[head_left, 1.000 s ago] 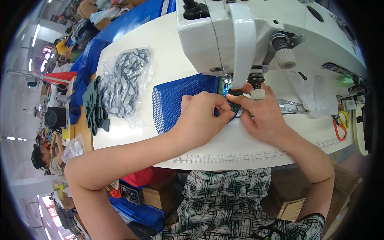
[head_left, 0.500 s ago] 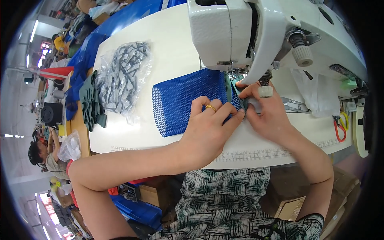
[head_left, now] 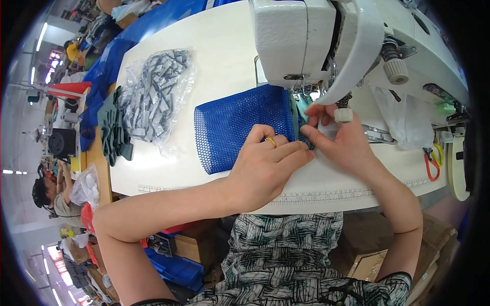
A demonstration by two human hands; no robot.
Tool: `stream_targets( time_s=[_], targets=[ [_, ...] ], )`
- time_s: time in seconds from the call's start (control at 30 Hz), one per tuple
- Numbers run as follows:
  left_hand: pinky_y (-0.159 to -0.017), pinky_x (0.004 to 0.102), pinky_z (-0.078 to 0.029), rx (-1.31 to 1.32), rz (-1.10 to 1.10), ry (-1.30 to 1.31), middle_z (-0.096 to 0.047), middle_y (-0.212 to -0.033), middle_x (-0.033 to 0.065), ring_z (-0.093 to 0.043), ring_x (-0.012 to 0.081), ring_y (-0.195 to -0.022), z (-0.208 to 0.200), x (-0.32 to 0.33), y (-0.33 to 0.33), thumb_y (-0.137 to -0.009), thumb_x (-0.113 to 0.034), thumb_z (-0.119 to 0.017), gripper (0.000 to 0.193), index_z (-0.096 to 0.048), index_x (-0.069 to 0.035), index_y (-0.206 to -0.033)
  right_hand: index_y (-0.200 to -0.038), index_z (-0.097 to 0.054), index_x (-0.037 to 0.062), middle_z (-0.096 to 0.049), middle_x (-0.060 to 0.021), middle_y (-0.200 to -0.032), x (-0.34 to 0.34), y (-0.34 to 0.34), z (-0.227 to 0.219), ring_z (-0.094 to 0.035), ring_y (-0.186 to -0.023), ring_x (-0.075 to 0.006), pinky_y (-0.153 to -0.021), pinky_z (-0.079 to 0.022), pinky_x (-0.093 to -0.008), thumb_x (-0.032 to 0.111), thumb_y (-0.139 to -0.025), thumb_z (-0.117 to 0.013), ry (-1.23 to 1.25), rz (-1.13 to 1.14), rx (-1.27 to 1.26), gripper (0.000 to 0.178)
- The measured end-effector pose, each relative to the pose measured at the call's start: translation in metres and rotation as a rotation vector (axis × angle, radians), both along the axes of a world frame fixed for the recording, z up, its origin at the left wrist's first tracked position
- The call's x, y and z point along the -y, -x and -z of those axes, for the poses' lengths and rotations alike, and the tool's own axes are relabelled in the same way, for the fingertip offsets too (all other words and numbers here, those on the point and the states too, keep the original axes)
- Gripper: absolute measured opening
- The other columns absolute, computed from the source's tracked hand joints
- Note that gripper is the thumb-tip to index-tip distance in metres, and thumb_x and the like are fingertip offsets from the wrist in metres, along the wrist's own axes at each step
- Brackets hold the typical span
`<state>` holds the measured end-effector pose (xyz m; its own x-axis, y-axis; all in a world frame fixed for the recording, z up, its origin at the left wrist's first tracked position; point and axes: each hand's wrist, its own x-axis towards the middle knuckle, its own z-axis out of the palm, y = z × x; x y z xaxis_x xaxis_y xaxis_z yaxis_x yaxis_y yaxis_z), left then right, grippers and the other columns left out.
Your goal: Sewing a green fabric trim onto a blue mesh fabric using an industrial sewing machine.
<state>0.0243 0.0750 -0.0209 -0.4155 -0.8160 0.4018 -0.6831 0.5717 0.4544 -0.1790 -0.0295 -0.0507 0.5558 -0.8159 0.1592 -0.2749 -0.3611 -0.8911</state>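
Observation:
A piece of blue mesh fabric (head_left: 237,122) lies flat on the white sewing table, its right edge bordered by a green fabric strip (head_left: 301,113). The far end of that strip sits at the presser foot (head_left: 309,91) of a white sewing machine (head_left: 283,43). My left hand (head_left: 265,171), wearing a ring, rests on the near right corner of the mesh, fingertips closed on its edge. Curled at the strip's right side, my right hand (head_left: 344,143) has its thumb against the green fabric, fingers bent near the presser foot. The machine's knob partly covers those fingers.
A clear bag of grey strips (head_left: 158,97) and dark green fabric pieces (head_left: 113,127) lie at left. Right of my hand are a metal tool (head_left: 377,134), a plastic bag (head_left: 408,120) and red-handled scissors (head_left: 432,167). A ruler scale (head_left: 326,197) runs along the front edge. A co-worker (head_left: 64,191) sits far left.
My right thumb has shifted away from my left fingertips onto the green strip, and the right fingers have curled in. My left hand stays on the mesh. The view has shifted slightly.

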Motion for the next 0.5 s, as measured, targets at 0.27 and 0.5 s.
stream_targets(
  time_s=[0.27,0.5],
  targets=[
    [-0.052,0.0315,-0.041,-0.212,-0.332,-0.267,-0.071,-0.074,0.0096,-0.061,0.0176,-0.053,-0.009,0.016,0.001,-0.095,-0.014,-0.079,0.017,-0.076,0.002,-0.099,-0.102,-0.070,0.0101,-0.067,-0.0049,-0.086,-0.004,-0.002,0.008,-0.063,-0.085,-0.0258,-0.077,-0.052,-0.0396,0.008,-0.084,-0.079,0.184,0.024,-0.021,0.020],
    [-0.063,0.0390,-0.056,-0.111,-0.558,-0.788,-0.074,-0.072,0.0110,-0.073,0.0266,-0.066,-0.029,0.057,-0.002,-0.085,-0.028,-0.085,0.025,-0.081,-0.004,-0.082,-0.099,-0.070,0.0090,-0.069,-0.0058,-0.096,-0.016,0.006,0.005,-0.065,-0.091,-0.0308,-0.079,-0.057,-0.0439,0.003,-0.084,-0.074,0.383,-0.109,-0.076,0.017]
  ],
)
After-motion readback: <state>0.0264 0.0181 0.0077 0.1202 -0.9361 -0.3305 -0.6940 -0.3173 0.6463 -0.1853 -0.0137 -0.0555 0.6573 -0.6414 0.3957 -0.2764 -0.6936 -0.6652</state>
